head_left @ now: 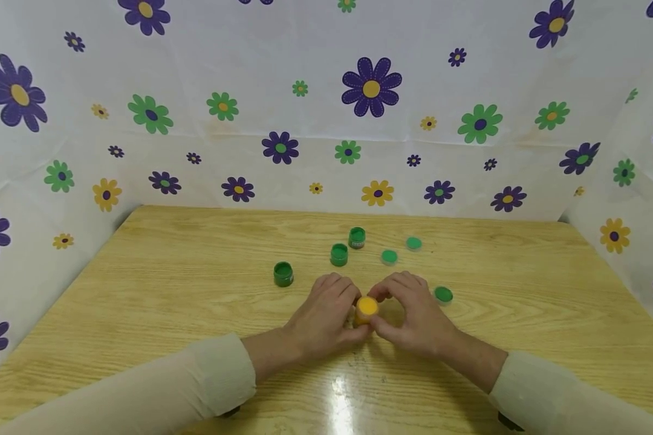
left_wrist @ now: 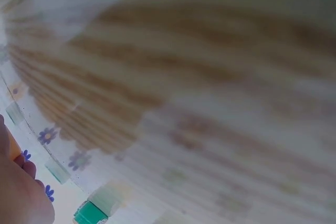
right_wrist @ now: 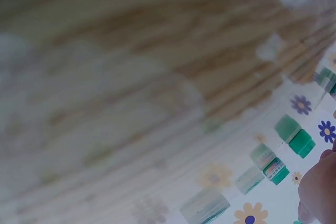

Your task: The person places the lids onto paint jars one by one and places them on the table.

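Head view: fingers of the left hand (head_left: 322, 316) and right hand (head_left: 423, 317) pinch the yellow paint jar (head_left: 367, 308), well in from the back edge of the table (head_left: 185, 284); slippery fingers could make it tip and spill.

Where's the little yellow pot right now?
In the head view, the yellow pot is between the left hand and right hand, just right of centre, nearer the person than the green pots.

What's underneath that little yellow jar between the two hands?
Bare table shows around the yellow jar, held by the left hand and right hand. Whatever lies directly beneath, the jar itself covers.
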`<state>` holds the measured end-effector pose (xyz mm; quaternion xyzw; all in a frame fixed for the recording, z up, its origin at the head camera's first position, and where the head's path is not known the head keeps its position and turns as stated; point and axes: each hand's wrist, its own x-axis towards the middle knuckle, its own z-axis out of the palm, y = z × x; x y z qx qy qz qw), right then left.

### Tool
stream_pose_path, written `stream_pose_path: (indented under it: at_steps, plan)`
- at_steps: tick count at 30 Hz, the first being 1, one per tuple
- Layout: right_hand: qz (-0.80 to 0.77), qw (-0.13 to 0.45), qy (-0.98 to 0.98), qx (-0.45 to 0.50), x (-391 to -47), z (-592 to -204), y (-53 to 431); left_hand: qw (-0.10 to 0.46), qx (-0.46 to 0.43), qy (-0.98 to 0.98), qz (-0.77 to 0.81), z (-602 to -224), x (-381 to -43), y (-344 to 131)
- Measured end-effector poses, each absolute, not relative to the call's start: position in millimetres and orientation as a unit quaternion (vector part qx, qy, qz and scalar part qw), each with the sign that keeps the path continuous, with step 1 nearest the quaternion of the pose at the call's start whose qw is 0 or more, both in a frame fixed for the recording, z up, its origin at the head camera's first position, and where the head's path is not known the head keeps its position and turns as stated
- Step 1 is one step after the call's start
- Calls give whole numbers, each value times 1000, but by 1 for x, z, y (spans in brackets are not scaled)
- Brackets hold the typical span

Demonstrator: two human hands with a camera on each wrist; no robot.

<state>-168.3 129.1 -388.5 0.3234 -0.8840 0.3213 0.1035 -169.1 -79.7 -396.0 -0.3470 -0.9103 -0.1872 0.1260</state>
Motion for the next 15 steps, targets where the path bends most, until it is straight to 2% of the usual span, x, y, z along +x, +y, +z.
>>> stream_pose_path:
  at_steps: [15]
  plan:
    - [321, 103, -890, 308, -168, -391, 129, 133, -350, -910, -181, -396, -169, -80]
